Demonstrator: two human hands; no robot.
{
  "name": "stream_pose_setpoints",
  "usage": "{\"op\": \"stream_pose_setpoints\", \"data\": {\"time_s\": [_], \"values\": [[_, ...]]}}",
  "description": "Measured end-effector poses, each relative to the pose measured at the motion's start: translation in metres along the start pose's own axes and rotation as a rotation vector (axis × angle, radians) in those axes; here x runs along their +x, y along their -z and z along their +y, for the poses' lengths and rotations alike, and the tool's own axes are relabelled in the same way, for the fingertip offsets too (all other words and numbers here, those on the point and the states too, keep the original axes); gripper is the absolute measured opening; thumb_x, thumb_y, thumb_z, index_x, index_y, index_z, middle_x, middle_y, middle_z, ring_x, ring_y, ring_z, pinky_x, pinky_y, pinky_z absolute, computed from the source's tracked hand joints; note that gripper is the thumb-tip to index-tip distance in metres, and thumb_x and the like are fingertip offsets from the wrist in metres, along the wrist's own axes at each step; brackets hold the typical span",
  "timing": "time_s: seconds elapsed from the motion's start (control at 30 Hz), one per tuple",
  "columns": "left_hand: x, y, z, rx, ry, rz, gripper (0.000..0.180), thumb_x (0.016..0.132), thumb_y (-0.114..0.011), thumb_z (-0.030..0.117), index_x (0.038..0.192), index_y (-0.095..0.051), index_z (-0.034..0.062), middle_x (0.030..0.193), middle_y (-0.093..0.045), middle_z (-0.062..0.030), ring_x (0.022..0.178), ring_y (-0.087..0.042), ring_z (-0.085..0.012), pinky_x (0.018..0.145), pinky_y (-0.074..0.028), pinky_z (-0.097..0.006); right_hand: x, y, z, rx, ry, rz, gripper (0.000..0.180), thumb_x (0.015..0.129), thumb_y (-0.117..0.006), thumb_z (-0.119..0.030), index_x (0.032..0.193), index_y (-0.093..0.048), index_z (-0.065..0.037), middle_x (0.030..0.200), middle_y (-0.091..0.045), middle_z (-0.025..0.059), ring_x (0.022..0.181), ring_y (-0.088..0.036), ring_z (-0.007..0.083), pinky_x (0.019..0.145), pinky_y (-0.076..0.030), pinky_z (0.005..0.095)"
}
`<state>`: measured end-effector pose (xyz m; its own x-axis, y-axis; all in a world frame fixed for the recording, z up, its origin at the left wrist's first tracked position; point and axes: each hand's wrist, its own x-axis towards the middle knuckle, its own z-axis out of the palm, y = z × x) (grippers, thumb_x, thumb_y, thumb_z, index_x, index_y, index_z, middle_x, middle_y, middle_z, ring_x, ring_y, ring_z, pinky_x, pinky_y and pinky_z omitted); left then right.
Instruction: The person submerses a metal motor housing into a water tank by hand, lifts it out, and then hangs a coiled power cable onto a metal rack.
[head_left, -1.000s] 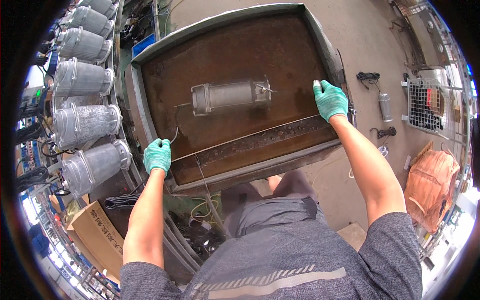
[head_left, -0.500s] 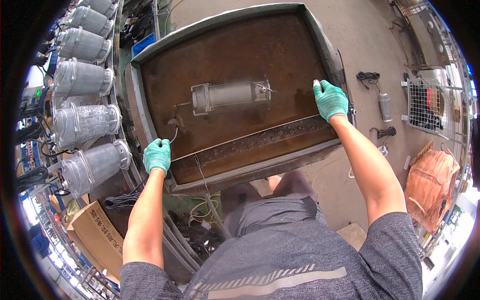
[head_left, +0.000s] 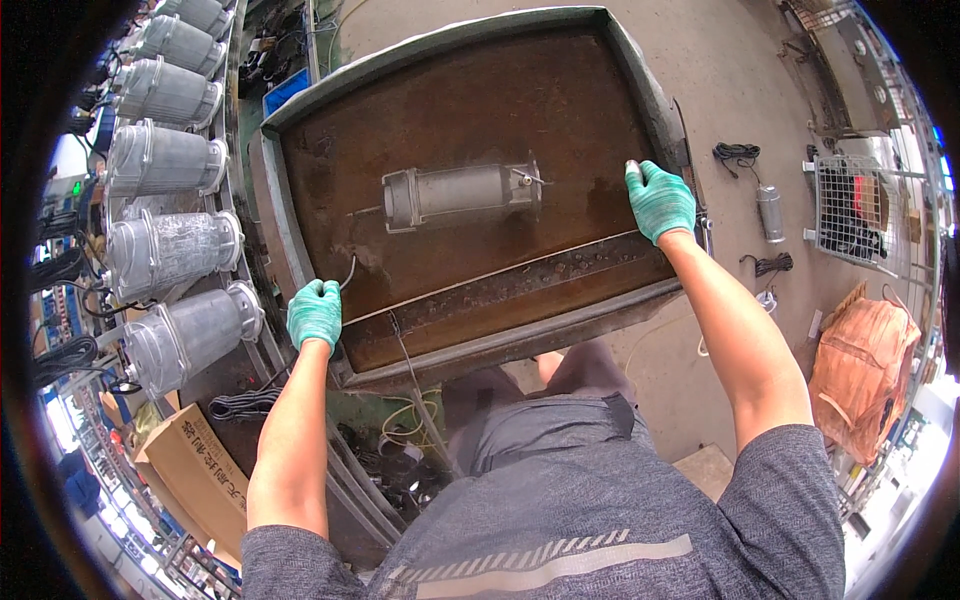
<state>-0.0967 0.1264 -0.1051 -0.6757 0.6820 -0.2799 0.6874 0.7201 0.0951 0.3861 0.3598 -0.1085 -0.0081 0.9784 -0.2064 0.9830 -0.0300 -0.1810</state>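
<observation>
Near the middle of a metal tank, a grey metal cylinder is laid on its side in what looks like brown liquid, its flanged end and a small fitting turned toward 3 o'clock. It is touched by neither hand. On its 6 o'clock side, a dark perforated strip is stretched across the tank, edged by a thin pale line.

From the tank's centre, the left hand, gloved in green, is placed at 8 o'clock by the rim. Its fingers are curled closed; what is enclosed cannot be told. A short grey cable is seen just beside it, toward 1 o'clock. The right hand, likewise gloved, is placed at 3 o'clock over the rim, its thumb held out; whether anything is gripped by its fingers cannot be told.

Beyond the tank, a row of grey housings is lined up at 9 o'clock, and an orange-brown sack is set at 4 o'clock.
</observation>
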Motion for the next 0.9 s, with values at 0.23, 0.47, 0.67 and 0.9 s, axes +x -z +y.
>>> {"op": "stream_pose_setpoints", "data": {"time_s": [0.23,0.47,0.67,0.9], "values": [[0.0003,-0.001,-0.0012,-0.011,-0.011,0.012,0.033,0.092,-0.064,0.039,0.094,-0.073,0.0069,0.097,-0.07,-0.0237,0.09,-0.067,-0.0465,0.076,-0.053,-0.052,0.0014,-0.0022,0.0014,-0.002,0.004,0.005,0.049,0.107,-0.043,-0.052,0.102,-0.072,-0.012,0.098,-0.074,0.0218,0.094,-0.071,0.0435,0.084,-0.056,0.0536],[-0.0011,0.0019,0.0015,0.005,0.007,-0.008,0.033,0.092,-0.064,0.038,0.095,-0.073,0.0071,0.097,-0.071,-0.0235,0.09,-0.067,-0.0464,0.077,-0.053,-0.052,0.0003,-0.0008,0.0004,-0.003,-0.002,0.003,0.048,0.107,-0.044,-0.051,0.102,-0.072,-0.012,0.098,-0.074,0.0219,0.094,-0.071,0.0436,0.084,-0.056,0.0537],[0.0001,0.0003,-0.0006,0.004,0.002,-0.002,0.033,0.092,-0.063,0.039,0.094,-0.073,0.0071,0.097,-0.071,-0.0233,0.091,-0.067,-0.0462,0.077,-0.053,-0.052,-0.0003,-0.0001,-0.0008,-0.001,0.004,0.002,0.048,0.107,-0.044,-0.051,0.101,-0.071,-0.011,0.098,-0.073,0.0221,0.094,-0.071,0.0437,0.084,-0.055,0.0536],[-0.0024,0.0045,0.0057,0.005,0.013,-0.007,0.031,0.094,-0.066,0.035,0.093,-0.072,0.0044,0.096,-0.068,-0.0253,0.091,-0.066,-0.046,0.075,-0.052,-0.049,0.0003,-0.0001,-0.0006,-0.003,-0.005,-0.007,0.048,0.107,-0.044,-0.051,0.103,-0.072,-0.012,0.101,-0.074,0.0212,0.095,-0.07,0.0433,0.085,-0.055,0.0534]]}}
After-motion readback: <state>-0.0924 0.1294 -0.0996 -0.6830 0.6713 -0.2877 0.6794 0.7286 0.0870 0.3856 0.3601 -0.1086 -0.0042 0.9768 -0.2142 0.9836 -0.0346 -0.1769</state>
